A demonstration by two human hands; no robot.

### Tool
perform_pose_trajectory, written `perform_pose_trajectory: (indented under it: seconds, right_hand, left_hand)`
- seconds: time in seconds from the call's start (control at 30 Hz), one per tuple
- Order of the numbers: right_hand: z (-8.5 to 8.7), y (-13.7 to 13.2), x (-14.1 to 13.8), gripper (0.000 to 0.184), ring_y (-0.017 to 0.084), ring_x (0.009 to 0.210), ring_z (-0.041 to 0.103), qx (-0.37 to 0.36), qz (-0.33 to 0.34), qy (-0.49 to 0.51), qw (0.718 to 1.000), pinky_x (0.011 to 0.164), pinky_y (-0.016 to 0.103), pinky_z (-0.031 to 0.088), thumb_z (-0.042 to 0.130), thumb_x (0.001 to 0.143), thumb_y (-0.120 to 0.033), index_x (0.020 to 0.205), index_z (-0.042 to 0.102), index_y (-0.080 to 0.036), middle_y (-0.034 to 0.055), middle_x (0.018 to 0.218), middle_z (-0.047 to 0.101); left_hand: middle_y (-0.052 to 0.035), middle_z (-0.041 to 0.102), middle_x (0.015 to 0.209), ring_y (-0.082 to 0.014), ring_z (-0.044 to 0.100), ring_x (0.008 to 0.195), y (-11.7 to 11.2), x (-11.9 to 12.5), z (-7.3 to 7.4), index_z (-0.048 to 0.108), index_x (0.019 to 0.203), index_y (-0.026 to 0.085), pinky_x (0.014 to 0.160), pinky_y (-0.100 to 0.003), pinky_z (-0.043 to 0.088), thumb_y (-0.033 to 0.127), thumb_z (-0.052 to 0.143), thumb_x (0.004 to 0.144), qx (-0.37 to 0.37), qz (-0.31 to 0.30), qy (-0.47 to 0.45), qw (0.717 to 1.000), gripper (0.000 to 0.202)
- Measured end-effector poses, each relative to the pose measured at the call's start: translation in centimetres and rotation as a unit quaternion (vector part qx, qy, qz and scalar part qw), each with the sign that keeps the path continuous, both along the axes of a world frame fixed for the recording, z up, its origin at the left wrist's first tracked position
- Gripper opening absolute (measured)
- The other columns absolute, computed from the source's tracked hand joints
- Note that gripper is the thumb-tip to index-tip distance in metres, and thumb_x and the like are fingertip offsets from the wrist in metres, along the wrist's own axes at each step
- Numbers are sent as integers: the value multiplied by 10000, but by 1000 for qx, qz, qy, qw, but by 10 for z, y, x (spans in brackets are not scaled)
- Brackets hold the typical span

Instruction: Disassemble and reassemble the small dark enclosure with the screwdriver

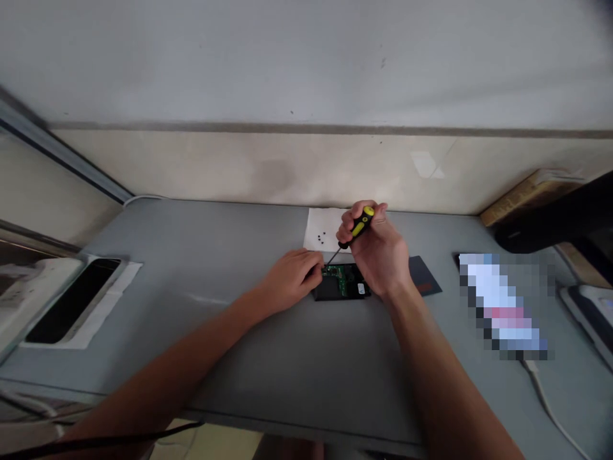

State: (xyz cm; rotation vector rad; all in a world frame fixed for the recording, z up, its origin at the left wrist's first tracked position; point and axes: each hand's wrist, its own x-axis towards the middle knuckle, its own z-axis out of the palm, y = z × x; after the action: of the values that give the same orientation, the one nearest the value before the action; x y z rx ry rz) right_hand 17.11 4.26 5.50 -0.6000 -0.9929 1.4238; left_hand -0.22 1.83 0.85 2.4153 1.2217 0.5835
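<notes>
My right hand [383, 252] is wrapped round the black and yellow handle of a screwdriver [361, 223]. Its thin shaft slants down to the left, with the tip at the upper left of an opened device [330, 291] that shows a green circuit board [341, 278]. At that same corner my left hand [294, 278] has its fingers closed against the device's edge, close to the screwdriver tip; what they pinch, if anything, is hidden. Behind the device lies a white paper [313, 223] bearing several tiny dark screws [321, 238].
A dark flat panel [425, 276] lies just right of the device. Farther right is a blurred-out phone [500, 303] on a white cable [546, 399]. Another black-screened phone [71, 303] rests at the left. A wall [215, 166] bounds the grey table [191, 239] behind.
</notes>
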Motion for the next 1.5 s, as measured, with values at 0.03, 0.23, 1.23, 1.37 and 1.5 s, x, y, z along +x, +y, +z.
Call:
perform_pose_trajectory:
  seconds: [0.03,0.23,1.23,1.37,1.5]
  right_hand:
    - [1,-1,-1,453,141,599,439,-2,-4,6,1000,570,311,458,555,935,-680,804,527,-247,-10,720,442]
    - [2,-7,-6,369,134,567,392,-2,-28,30,999,555,289,417,625,934,-594,853,468,-270,-38,667,434]
    - [4,-5,-2,437,155,591,421,15,-29,2,999,595,319,463,504,962,-678,805,494,-271,-29,657,407]
    - [2,-8,-4,376,142,568,402,23,-31,-1,999,574,294,437,620,938,-601,832,459,-278,-52,638,389]
    - [-2,-6,-3,356,135,647,491,24,-51,15,998,625,284,465,682,921,-525,822,455,-270,-34,731,492]
  left_hand:
    - [-2,575,741,-181,535,730,0,0,0,501,825,218,765,-323,444,190,412,937,1,2,1,1000,146]
    - [-10,600,771,-186,553,754,0,0,-2,513,850,217,792,-333,456,203,399,955,5,6,-1,1000,155]
    - [-16,608,771,-189,553,747,2,-3,-2,543,874,218,756,-331,453,226,390,967,-4,5,-6,1000,180]
    - [-18,609,778,-190,555,748,4,-4,-3,552,887,219,756,-331,459,232,383,976,-4,9,-10,1000,191]
    - [-20,614,784,-192,558,751,4,-4,-3,541,886,218,758,-336,458,225,377,976,-2,9,-13,1000,187]
